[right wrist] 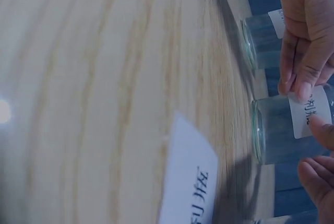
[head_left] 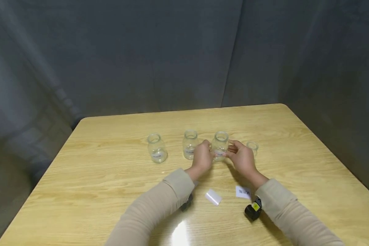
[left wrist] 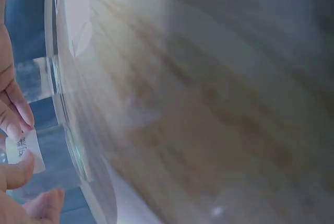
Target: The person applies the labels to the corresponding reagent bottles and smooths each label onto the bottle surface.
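Observation:
A clear glass jar point(head_left: 220, 145) stands upright on the table between the two hands. Across its front lies a white printed label point(right wrist: 311, 112). My left hand point(head_left: 203, 156) holds the jar from the left, its thumb resting on the label. From the other side my right hand point(head_left: 243, 158) grips the jar, with the thumb in front on the label and the fingers along the glass. Whether the label lies fully flat is hard to tell. To the left stand a middle jar point(head_left: 190, 141) and a far-left jar point(head_left: 156, 148), both bearing white labels.
Behind my right hand is another glass jar point(head_left: 252, 146), mostly hidden. Nearer me on the wooden table point(head_left: 95, 191) lie a glossy white slip point(head_left: 213, 197) and a printed white label point(head_left: 242, 192). A dark curtain point(head_left: 160, 58) hangs past the far edge.

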Demonstrator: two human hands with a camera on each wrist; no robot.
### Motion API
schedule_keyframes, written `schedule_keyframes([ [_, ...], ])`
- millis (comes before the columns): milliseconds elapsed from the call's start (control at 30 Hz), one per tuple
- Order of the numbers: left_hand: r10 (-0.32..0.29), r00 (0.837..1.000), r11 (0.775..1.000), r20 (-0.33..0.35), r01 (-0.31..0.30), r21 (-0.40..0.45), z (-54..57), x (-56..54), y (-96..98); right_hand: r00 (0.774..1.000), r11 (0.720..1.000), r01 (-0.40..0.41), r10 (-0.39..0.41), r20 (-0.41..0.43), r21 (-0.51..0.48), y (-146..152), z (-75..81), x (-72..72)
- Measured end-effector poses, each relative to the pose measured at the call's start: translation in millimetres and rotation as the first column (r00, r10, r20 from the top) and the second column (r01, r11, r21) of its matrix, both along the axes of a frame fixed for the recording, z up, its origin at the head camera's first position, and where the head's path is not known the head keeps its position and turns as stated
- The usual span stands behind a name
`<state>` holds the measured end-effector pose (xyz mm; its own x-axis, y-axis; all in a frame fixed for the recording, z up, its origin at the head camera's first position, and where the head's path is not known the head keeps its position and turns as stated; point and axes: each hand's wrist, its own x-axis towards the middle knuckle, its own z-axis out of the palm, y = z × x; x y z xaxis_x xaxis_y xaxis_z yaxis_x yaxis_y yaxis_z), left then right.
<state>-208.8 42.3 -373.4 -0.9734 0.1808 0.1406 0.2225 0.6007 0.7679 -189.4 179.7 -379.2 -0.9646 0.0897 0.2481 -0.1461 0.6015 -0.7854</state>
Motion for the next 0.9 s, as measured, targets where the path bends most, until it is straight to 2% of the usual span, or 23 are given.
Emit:
schedule_keyframes([
  [200, 0.038, 0.999, 0.999, -0.001, -0.038, -0.013, 2.4, 3.9, 0.7, 0.999, 0.999, -0.028, 0.029, 0.044, -0.021, 4, 6.5, 4.7],
  [333, 0.021, 1.0, 0.999, 0.005, -0.021, -0.03, 2.8, 6.4, -0.7, 0.997, 0.999, -0.036, 0.036, 0.066, 0.006, 8, 9.9, 10.7],
  [500, -0.017, 0.994, 1.0, 0.109, 0.016, 0.013, 4.8, 11.7, -4.3, 0.994, 0.999, -0.049, 0.047, 0.099, 0.015, 11, 11.4, 21.0],
  [733, -0.067, 0.967, 0.997, 0.247, 0.053, 0.061, 6.1, 21.6, -9.1, 0.988, 0.997, -0.074, 0.07, 0.137, 0.022, 17, 8.7, 34.9],
  [900, -0.112, 0.928, 0.99, 0.354, 0.075, 0.116, 5.5, 28.5, -12.5, 0.976, 0.992, -0.116, 0.107, 0.189, 0.04, 22, 5.3, 44.8],
])
